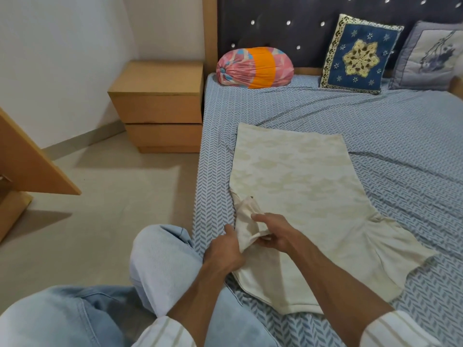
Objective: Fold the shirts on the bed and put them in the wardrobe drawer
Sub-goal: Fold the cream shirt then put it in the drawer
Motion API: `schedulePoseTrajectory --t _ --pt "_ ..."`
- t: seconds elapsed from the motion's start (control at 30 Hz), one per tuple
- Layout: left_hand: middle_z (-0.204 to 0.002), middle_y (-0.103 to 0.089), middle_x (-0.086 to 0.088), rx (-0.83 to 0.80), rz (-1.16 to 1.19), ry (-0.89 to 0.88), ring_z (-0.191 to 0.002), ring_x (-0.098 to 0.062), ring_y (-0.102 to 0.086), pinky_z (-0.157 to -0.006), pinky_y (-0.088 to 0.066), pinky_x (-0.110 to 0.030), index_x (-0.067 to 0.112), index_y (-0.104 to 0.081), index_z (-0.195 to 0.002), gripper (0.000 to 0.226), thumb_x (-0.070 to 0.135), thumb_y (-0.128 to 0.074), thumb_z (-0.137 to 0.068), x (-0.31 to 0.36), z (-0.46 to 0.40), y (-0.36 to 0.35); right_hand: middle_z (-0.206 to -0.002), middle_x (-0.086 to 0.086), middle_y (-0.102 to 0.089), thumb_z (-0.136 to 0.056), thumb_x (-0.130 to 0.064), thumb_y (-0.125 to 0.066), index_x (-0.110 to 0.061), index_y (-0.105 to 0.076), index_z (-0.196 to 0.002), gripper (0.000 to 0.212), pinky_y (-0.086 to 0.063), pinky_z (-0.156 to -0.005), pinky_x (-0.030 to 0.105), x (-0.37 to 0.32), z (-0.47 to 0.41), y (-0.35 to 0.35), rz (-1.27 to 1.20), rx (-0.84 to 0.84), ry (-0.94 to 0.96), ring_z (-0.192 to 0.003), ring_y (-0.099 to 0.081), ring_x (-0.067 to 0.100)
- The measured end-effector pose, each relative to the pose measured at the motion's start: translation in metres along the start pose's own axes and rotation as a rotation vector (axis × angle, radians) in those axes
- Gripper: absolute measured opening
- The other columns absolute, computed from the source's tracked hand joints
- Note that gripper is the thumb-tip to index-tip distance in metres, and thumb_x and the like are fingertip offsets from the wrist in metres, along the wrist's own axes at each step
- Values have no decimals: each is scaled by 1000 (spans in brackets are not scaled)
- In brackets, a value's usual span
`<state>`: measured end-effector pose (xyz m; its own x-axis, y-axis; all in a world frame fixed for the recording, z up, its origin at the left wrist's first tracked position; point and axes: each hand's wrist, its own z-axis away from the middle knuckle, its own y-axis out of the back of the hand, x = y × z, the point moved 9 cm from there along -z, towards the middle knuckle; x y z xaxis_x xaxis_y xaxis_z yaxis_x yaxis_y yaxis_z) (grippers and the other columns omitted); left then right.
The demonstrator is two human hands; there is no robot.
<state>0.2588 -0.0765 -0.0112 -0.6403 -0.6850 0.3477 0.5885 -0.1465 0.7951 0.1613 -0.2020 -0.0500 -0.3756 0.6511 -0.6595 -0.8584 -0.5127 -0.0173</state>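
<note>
Both hands are on the same sleeve of the cream shirt (298, 196) lying flat on the bed (388, 136): left hand (223, 251) and right hand (273, 234) each pinch the bunched cuff. I'd tug it straight, then fold it inward. Shirt's close to the bed's left edge, but there's lots of open sheet to the right.

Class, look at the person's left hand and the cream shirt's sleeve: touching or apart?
Touching. The head view shows the left hand gripping the bunched sleeve of the cream shirt.
</note>
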Motion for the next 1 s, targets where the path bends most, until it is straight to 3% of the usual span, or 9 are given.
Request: schedulePoseTrajectory --t 0.17,0.3,0.43,0.5,0.57,0.63,0.73,0.87,1.0 --pt "-123 -57 -13 -81 -114 -10 -114 -32 -59 -92 -51 -43 11 -27 -139 66 17 -62 -83 2 5 -12 -81 6 -66 -81 -11 -67 -9 -65 -83 4 -57 -55 32 -32 8 4 247 100 271 -73 -65 23" --pt "-108 -61 -11 -72 -208 -122 -99 -30 -63 -84 -54 -43 12 -25 -138 72 19 -63 -77 14 7 -15 -73 3 -62 -81 -15 -60 -4 -66 -84 13 -44 -54 29 -52 16 35 321 248 422 -66 -56 21" --pt "-111 -61 -10 -46 -234 -74 -102 -30 -62 -80 -50 -39 10 -36 -132 64 38 -62 -81 15 1 -17 -103 6 -68 -87 -22 -69 -12 -65 -107 23 -57 -54 30 -21 -4 74 69 266 277 -88 -67 21" --pt "-108 -62 -8 -71 -284 -58 -102 -27 -62 -83 -50 -37 12 -52 -119 46 36 -61 -81 15 0 -18 -111 14 -67 -80 -23 -83 -7 -59 -119 48 -61 -62 38 6 -13 71 -99 170 143 -96 -69 29" --pt "-106 -62 -7 -106 -359 -94 -101 -26 -62 -86 -52 -36 14 -58 -112 34 27 -62 -81 19 2 -23 -111 20 -69 -75 -6 -85 -1 -60 -121 53 -61 -65 40 22 -15 69 -169 134 94 -95 -71 35" --pt "-105 -64 -7 -101 -417 -154 -98 -26 -63 -83 -53 -36 13 -59 -110 31 20 -62 -81 26 4 -25 -108 22 -70 -73 8 -77 1 -62 -119 48 -60 -61 36 21 -15 71 -184 152 124 -92 -71 36" --pt "-101 -63 -9 -85 -452 -277 -94 -28 -64 -78 -50 -35 13 -56 -102 24 18 -64 -80 41 9 -30 -111 17 -66 -76 10 -73 -7 -58 -116 46 -58 -57 31 -1 -13 84 -178 206 232 -89 -70 30" --pt "-99 -62 -12 -92 -447 -459 -91 -33 -63 -70 -43 -34 18 -43 -94 27 21 -65 -80 61 15 -40 -115 10 -64 -80 6 -71 -17 -56 -117 47 -61 -68 40 -25 -10 104 -75 183 344 -93 -68 27" --pt "-108 -61 -12 -149 -470 -448 -97 -32 -62 -73 -41 -36 13 -49 -112 37 29 -67 -85 60 10 -52 -114 14 -60 -76 6 -70 -16 -53 -121 52 -58 -60 38 -6 -18 121 151 246 187 -83 -65 31"
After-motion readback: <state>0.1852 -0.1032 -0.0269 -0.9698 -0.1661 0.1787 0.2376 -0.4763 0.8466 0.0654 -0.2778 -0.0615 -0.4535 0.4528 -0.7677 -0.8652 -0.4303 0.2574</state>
